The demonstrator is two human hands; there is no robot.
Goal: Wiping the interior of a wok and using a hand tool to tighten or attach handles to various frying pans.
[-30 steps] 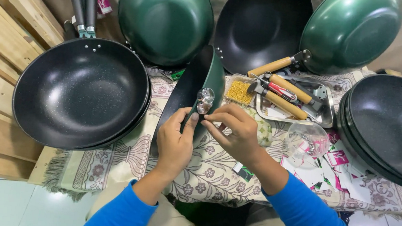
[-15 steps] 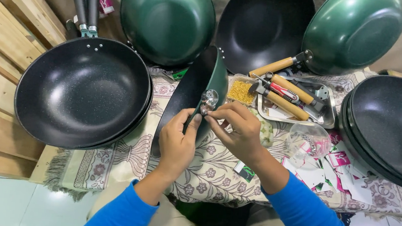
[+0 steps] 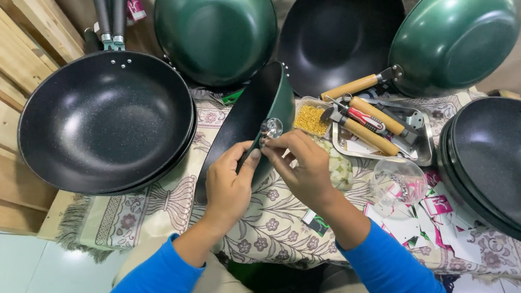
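Metal, small and round, sits between my fingertips: a shiny fitting (image 3: pixel 271 127) at the rim of the green wok (image 3: pixel 257 117) I have stood on edge on the counter (image 3: pixel 159 204). My right hand (image 3: pixel 305 168) comes in from the right, thumb and forefinger curled and pinched at that fitting; whether they truly grip it or only press on it I cannot tell, since the fingertips cover its lower side. My left hand (image 3: pixel 229 187) reaches up from below, fingers clenched around the wok's rim just under the fitting, wrist straight, blue sleeve (image 3: pixel 155 276) trailing back toward me. The wok leans between both hands, its black inside facing left, its far edge hidden behind the other pans.

Just left lies a stack of black pans (image 3: pixel 107 119); another stack (image 3: pixel 507 167) on the right is cut off by the frame. Behind my right hand a metal tray (image 3: pixel 422 152) holds wooden handles (image 3: pixel 374 122) and a screwdriver, partly overlapping.
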